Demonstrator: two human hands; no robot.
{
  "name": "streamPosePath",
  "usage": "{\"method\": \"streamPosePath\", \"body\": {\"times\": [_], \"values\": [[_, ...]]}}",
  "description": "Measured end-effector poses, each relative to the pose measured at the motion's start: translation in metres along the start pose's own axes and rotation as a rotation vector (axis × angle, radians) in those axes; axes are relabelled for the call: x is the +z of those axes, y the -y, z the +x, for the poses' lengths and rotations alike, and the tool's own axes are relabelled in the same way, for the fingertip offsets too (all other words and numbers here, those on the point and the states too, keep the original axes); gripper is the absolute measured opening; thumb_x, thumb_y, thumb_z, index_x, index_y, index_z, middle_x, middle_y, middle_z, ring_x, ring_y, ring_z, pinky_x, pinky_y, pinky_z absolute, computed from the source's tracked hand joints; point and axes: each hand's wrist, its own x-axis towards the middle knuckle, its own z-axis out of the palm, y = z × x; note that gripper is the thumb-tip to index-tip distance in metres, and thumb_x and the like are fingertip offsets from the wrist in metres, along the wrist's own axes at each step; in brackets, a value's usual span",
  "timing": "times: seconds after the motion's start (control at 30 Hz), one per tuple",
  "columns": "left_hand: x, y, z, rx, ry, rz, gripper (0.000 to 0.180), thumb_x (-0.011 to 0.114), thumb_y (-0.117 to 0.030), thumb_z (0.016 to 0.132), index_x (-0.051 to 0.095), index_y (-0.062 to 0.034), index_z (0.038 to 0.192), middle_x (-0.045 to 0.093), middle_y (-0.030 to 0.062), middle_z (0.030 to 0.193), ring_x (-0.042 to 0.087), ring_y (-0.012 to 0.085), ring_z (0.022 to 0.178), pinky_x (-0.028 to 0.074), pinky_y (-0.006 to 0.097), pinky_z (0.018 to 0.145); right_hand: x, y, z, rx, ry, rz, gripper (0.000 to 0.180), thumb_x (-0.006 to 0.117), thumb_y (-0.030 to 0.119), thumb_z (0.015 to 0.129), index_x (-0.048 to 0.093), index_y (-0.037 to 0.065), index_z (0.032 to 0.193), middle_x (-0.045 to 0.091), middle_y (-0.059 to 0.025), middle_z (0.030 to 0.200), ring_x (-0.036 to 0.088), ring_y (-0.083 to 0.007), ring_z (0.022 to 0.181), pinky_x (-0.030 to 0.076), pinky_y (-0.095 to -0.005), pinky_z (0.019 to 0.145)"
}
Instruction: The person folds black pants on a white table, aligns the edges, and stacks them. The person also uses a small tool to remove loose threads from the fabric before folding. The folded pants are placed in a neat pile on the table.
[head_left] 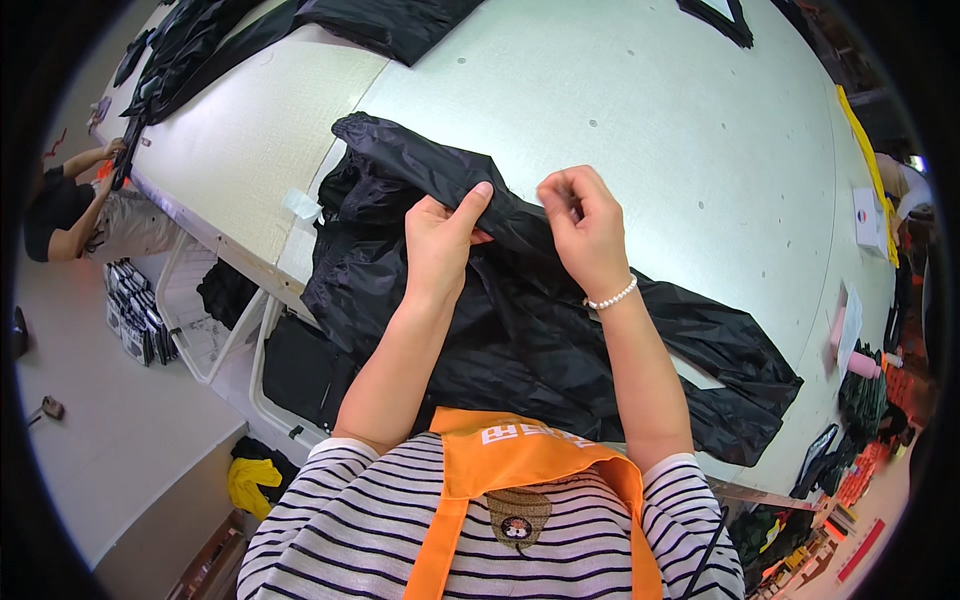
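Note:
A pair of shiny black trousers (520,340) lies across the table in front of me, its gathered waist at the left and its legs running to the right. My left hand (440,240) is closed on the upper edge of the cloth, thumb pressed down on top. Just right of it, my right hand (582,215) is raised by the same edge with its fingers curled together. Those fingertips are slightly blurred, and whatever is between them, if anything, is hidden. A small white tag (301,205) sits beside the waist end.
The pale table (690,150) bears more black garments (390,25) at the far left. A person (70,215) stands at its left side, hands on black cloth. White-framed carts (205,330) stand below the left edge. A white box (870,222) and a pink bottle (862,364) are at right.

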Motion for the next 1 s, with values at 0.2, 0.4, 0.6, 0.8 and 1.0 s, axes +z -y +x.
{"method": "streamPosePath", "body": {"times": [0.2,0.4,0.6,0.8,1.0], "values": [[-0.001,-0.002,0.001,0.016,0.001,0.067,0.015,0.069,-0.013,0.082,0.062,-0.0011,0.078,0.064,0.0030,0.069,0.057,0.0065,0.054,0.046,0.020,0.047,-0.002,0.002,0.001,-0.301,0.224,-0.216,0.013,0.064,-0.004,0.073,0.061,0.006,0.080,0.057,-0.0037,0.087,0.059,-0.0175,0.064,0.047,-0.0274,0.057],[-0.002,-0.002,0.002,0.021,0.025,0.080,0.014,0.067,-0.012,0.083,0.062,-0.0012,0.076,0.063,0.0032,0.068,0.057,0.0068,0.053,0.046,0.021,0.047,-0.004,0.010,0.002,-0.249,0.386,-0.183,0.019,0.061,-0.005,0.073,0.053,0.006,0.086,0.055,-0.0043,0.081,0.056,-0.0179,0.063,0.045,-0.0284,0.057],[-0.007,0.001,0.009,-0.087,0.011,-0.002,0.011,0.066,-0.015,0.085,0.062,-0.0051,0.084,0.066,0.0033,0.076,0.060,0.0091,0.057,0.048,0.021,0.049,-0.023,0.012,-0.011,0.101,0.236,0.127,0.010,0.060,0.004,0.086,0.051,0.006,0.091,0.052,0.0007,0.082,0.042,-0.0056,0.064,0.039,-0.0203,0.058],[-0.001,-0.003,0.006,-0.152,0.031,-0.058,0.014,0.068,-0.014,0.084,0.060,-0.0039,0.087,0.065,0.0034,0.078,0.060,0.0093,0.063,0.049,0.023,0.056,-0.016,0.008,-0.026,0.084,0.187,-0.023,0.020,0.062,0.015,0.087,0.049,0.004,0.099,0.055,-0.0085,0.090,0.057,-0.0188,0.072,0.047,-0.0286,0.065],[-0.001,-0.006,0.002,-0.112,0.070,-0.042,0.014,0.070,-0.012,0.082,0.061,-0.0035,0.086,0.065,0.0030,0.079,0.060,0.0085,0.064,0.048,0.021,0.057,-0.010,0.008,-0.019,-0.042,0.200,-0.173,0.020,0.063,0.016,0.086,0.052,0.003,0.096,0.056,-0.0095,0.090,0.061,-0.0231,0.074,0.049,-0.0304,0.065]]}}
